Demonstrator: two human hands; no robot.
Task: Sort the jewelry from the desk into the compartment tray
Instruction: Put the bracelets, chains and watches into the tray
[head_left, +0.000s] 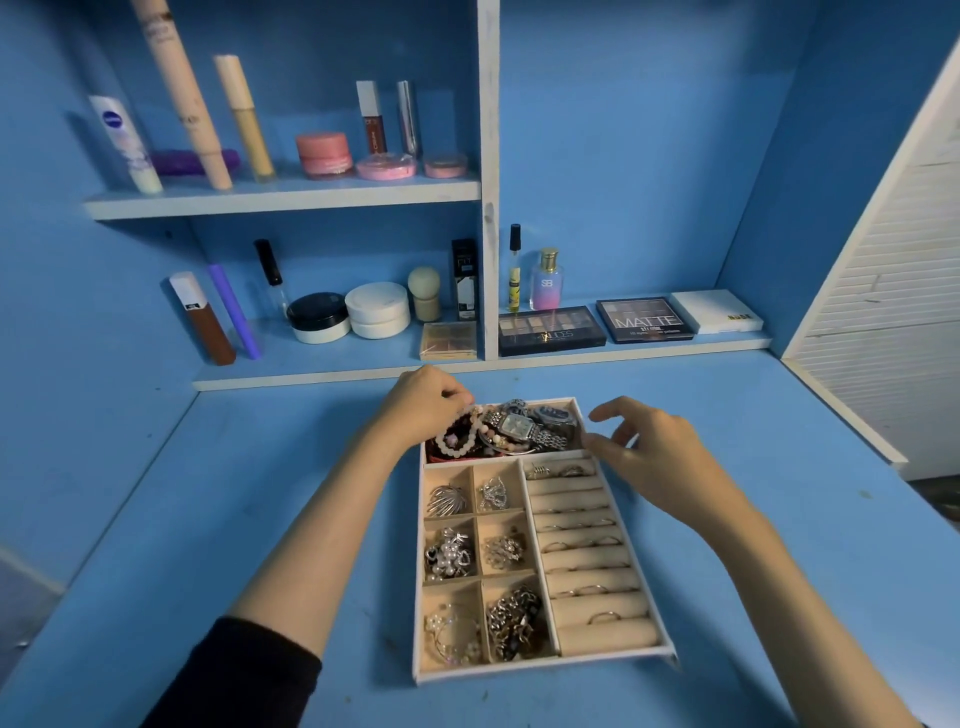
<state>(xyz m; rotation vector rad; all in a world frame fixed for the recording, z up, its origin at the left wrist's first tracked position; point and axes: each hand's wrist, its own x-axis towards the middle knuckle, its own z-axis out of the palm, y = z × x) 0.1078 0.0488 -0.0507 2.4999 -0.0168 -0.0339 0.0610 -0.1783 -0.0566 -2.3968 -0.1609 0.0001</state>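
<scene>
"Blue all round in here: blue shelves (285, 200) of cosmetics along the back wall, a blue worktop (727, 519), and the compartment tray (545, 666) in the middle of it."

"Which way does the tray run?"

"Long side away from the person, with the near end swung a little to the right. The wide compartment (571, 408) lies across the far end, and both hands are up there."

"Holding what?"

"The left hand (423, 402) is at the far left corner, fingers curled onto a beaded bracelet (457, 441) that lies in that compartment just beside a watch (517, 427). The right hand (660, 452) hovers by the far right corner, fingers loosely spread, with nothing in it. I can't tell whether it touches the rim."

"So the left is nearer."

"Right on it. I'd say the bracelet only needs settling where it lies, to the left of the watch. The ring rolls (587, 571) and small compartments closer in already hold pieces."
</scene>
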